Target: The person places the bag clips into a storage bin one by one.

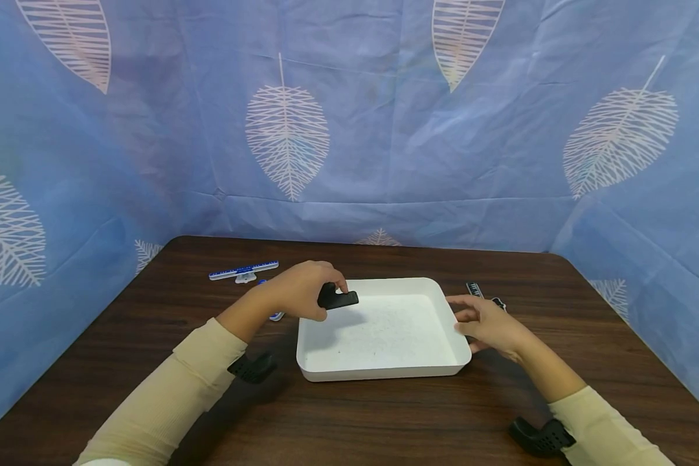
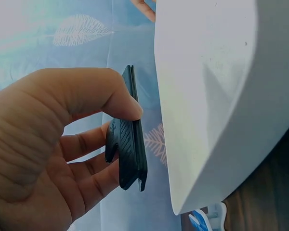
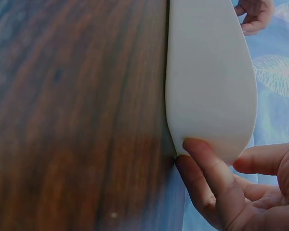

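Note:
My left hand [image 1: 303, 290] pinches a black plastic clip [image 1: 339, 298] between thumb and fingers, above the left rim of a white rectangular tray [image 1: 384, 373]. In the left wrist view the clip [image 2: 130, 154] shows a long, narrow edge and a ribbed grip, held beside the tray wall [image 2: 192, 96]. At the tray's right side, my right hand [image 1: 489, 325] rests its extended fingertips against the outer wall. The right wrist view has these fingers [image 3: 214, 171] on the wall near a corner, one fingertip right at the rim.
A long blue-and-white clip [image 1: 243, 270] lies on the brown table [image 1: 361, 421] at the back left. Another blue-and-white piece [image 1: 276, 316] is partly hidden by the left hand. Behind the right hand lie a black-and-white striped piece [image 1: 474, 290] and a smaller one [image 1: 499, 303].

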`<state>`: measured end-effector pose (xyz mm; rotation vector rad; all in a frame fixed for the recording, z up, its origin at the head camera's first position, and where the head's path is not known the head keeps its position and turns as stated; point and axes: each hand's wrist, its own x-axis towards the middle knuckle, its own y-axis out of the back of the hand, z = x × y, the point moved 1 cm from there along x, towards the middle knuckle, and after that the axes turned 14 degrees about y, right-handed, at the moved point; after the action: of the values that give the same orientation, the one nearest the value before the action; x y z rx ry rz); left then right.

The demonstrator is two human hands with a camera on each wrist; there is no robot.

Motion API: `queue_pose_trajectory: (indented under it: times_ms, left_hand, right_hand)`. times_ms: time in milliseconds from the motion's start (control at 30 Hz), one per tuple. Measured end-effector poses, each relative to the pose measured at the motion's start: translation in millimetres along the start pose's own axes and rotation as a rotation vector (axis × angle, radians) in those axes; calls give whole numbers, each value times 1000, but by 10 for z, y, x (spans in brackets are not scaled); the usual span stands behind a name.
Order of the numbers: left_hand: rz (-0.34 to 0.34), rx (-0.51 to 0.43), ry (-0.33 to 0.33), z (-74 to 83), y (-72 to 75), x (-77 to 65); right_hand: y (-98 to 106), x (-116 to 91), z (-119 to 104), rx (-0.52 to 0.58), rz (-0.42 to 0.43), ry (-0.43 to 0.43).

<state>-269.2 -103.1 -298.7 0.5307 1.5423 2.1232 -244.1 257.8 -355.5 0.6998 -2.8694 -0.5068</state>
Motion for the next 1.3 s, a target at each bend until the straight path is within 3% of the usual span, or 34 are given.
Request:
queue_pose_trajectory:
  times_ms: [300,967,1300]
  left_hand:
    - [-25,7,-30,66,17,147]
    - [-65,43,-4,142,-47,425]
    - [-105,48,5,182,-174,582]
  right_hand:
    - [0,-11,-8,5,-4,3]
    - [7,-3,-12,21,-14,10]
    - [-10,-13,-6,22,-1,1]
